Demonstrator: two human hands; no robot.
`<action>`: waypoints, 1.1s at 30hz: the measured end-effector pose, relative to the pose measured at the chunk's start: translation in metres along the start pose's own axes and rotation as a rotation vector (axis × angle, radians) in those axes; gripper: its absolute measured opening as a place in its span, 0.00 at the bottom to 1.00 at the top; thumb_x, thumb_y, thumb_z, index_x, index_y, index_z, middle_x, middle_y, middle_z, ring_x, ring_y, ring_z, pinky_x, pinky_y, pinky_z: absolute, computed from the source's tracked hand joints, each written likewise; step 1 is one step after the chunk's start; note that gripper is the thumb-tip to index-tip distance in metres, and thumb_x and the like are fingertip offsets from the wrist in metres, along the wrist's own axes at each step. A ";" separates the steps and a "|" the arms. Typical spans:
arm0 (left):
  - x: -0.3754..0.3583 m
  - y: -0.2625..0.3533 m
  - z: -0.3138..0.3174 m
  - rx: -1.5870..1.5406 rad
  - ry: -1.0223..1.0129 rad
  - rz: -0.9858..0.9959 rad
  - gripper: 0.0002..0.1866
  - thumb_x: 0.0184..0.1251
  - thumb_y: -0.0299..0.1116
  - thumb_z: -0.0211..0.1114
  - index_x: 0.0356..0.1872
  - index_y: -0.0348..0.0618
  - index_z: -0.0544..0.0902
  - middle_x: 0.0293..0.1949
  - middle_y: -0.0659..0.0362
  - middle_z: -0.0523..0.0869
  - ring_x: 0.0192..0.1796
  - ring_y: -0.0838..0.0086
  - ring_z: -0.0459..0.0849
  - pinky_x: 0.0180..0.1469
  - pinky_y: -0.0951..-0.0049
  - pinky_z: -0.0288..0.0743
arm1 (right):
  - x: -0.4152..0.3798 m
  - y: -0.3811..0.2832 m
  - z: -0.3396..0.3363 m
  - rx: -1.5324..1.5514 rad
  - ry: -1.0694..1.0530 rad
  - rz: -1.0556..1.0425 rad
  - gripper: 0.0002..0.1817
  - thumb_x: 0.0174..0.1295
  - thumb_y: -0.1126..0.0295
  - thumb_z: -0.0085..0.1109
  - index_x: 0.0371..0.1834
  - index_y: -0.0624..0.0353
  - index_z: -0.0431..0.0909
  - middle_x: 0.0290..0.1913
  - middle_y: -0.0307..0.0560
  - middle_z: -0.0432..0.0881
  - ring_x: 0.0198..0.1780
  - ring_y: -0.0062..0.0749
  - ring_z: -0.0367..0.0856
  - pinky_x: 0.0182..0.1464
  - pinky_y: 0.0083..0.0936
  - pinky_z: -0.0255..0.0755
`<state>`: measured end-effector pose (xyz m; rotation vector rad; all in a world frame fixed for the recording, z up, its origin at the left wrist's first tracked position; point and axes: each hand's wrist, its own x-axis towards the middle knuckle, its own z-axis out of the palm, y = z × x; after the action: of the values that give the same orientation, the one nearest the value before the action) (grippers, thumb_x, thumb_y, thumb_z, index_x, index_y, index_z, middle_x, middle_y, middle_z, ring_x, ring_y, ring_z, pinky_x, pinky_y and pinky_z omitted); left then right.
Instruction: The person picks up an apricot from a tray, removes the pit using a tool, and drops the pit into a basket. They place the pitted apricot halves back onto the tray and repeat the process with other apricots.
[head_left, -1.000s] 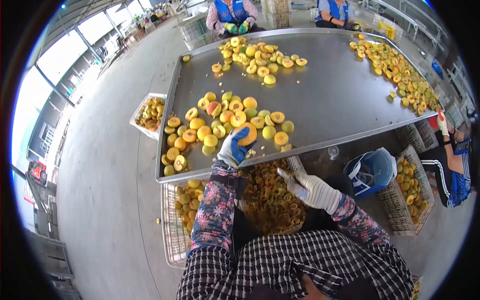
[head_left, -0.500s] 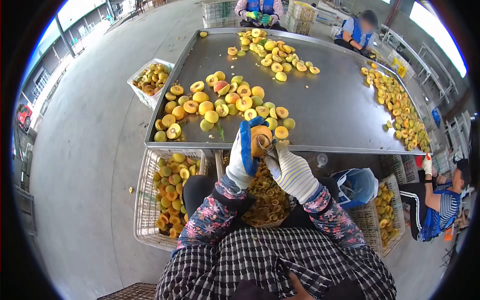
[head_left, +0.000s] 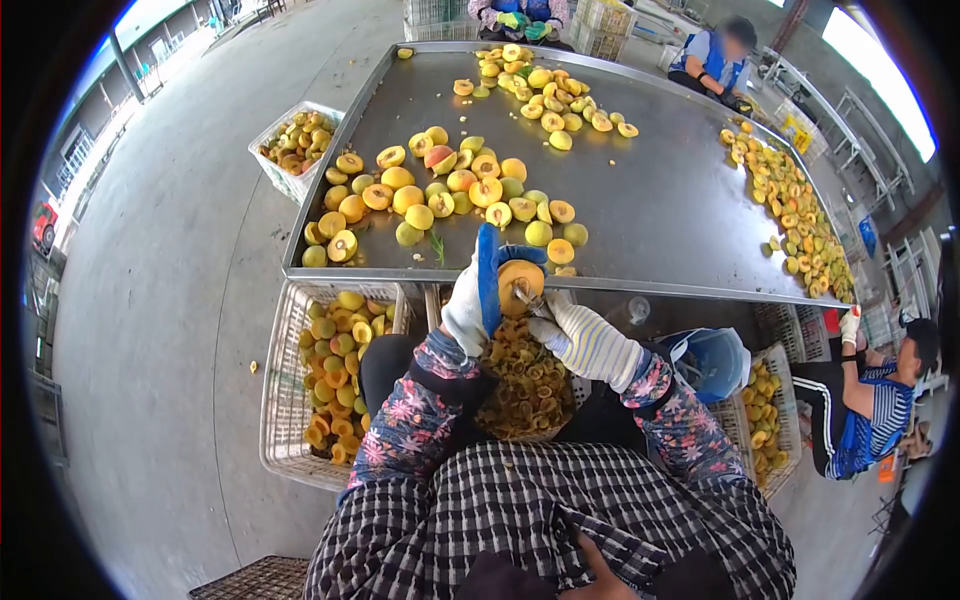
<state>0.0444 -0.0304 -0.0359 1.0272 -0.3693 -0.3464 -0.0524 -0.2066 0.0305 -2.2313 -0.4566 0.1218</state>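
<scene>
A halved peach (head_left: 520,283) is clamped, cut face up, in the gloved fingers of the left hand (head_left: 472,300), just below the near edge of the steel table (head_left: 650,200). The right hand (head_left: 580,340) is closed around a small metal tool (head_left: 523,296) pressed into the peach's centre. Directly beneath, a basket of scooped pits (head_left: 525,385) is seen; a crate of peach halves (head_left: 335,370) stands to the left.
</scene>
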 end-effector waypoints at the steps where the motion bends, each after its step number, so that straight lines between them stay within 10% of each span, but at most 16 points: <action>1: -0.003 0.015 0.012 -0.201 0.007 -0.092 0.39 0.76 0.65 0.43 0.62 0.35 0.74 0.51 0.48 0.84 0.51 0.62 0.85 0.58 0.66 0.79 | 0.000 0.000 -0.001 0.066 0.005 0.014 0.20 0.70 0.65 0.57 0.60 0.63 0.72 0.51 0.60 0.81 0.52 0.56 0.79 0.54 0.41 0.73; 3: -0.011 0.027 0.041 -0.453 0.113 0.033 0.34 0.79 0.60 0.44 0.62 0.34 0.73 0.52 0.48 0.82 0.55 0.64 0.83 0.59 0.66 0.79 | 0.000 -0.005 -0.003 0.295 0.013 0.125 0.20 0.72 0.65 0.55 0.62 0.63 0.72 0.54 0.59 0.79 0.55 0.52 0.78 0.56 0.37 0.72; 7: -0.019 0.010 0.061 0.042 0.224 0.411 0.22 0.83 0.44 0.46 0.60 0.32 0.70 0.49 0.49 0.81 0.55 0.65 0.82 0.59 0.62 0.79 | -0.001 -0.002 0.006 0.434 -0.057 0.186 0.19 0.75 0.64 0.50 0.64 0.62 0.72 0.55 0.57 0.77 0.56 0.44 0.77 0.57 0.30 0.71; 15: -0.016 0.038 0.041 -0.065 0.054 -0.154 0.27 0.83 0.49 0.44 0.49 0.30 0.79 0.39 0.50 0.86 0.42 0.66 0.87 0.51 0.67 0.82 | -0.004 0.023 0.024 0.230 0.075 -0.132 0.23 0.75 0.52 0.51 0.57 0.61 0.72 0.34 0.47 0.82 0.31 0.38 0.81 0.37 0.29 0.76; 18: -0.007 -0.001 0.022 0.167 0.034 0.114 0.26 0.84 0.48 0.44 0.50 0.30 0.79 0.41 0.51 0.87 0.41 0.66 0.87 0.48 0.68 0.84 | -0.012 -0.001 0.012 0.883 -0.216 0.449 0.23 0.74 0.45 0.50 0.47 0.57 0.73 0.25 0.40 0.78 0.17 0.28 0.73 0.22 0.23 0.67; 19: -0.011 0.009 0.035 0.120 0.074 0.146 0.26 0.83 0.48 0.45 0.50 0.31 0.79 0.41 0.50 0.86 0.41 0.65 0.88 0.45 0.68 0.84 | -0.013 -0.020 0.012 1.044 -0.160 0.479 0.23 0.74 0.43 0.49 0.41 0.54 0.73 0.17 0.34 0.69 0.11 0.20 0.62 0.14 0.18 0.54; 26: -0.004 0.007 0.038 -0.224 0.063 -0.167 0.23 0.80 0.46 0.52 0.48 0.31 0.81 0.40 0.51 0.87 0.40 0.66 0.88 0.43 0.68 0.84 | -0.018 -0.002 0.003 1.549 -0.342 0.553 0.24 0.75 0.44 0.48 0.41 0.56 0.74 0.16 0.31 0.62 0.11 0.16 0.59 0.13 0.17 0.50; 33: 0.002 0.003 0.022 0.133 0.251 -0.179 0.16 0.74 0.39 0.63 0.42 0.33 0.86 0.33 0.63 0.88 0.36 0.81 0.83 0.40 0.79 0.75 | -0.048 0.009 -0.003 0.717 -0.294 0.430 0.24 0.73 0.47 0.51 0.46 0.60 0.75 0.22 0.45 0.75 0.19 0.33 0.72 0.22 0.27 0.67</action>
<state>0.0365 -0.0467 -0.0223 1.2231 -0.0752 -0.3516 -0.0935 -0.2310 0.0225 -1.5666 -0.0495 0.7276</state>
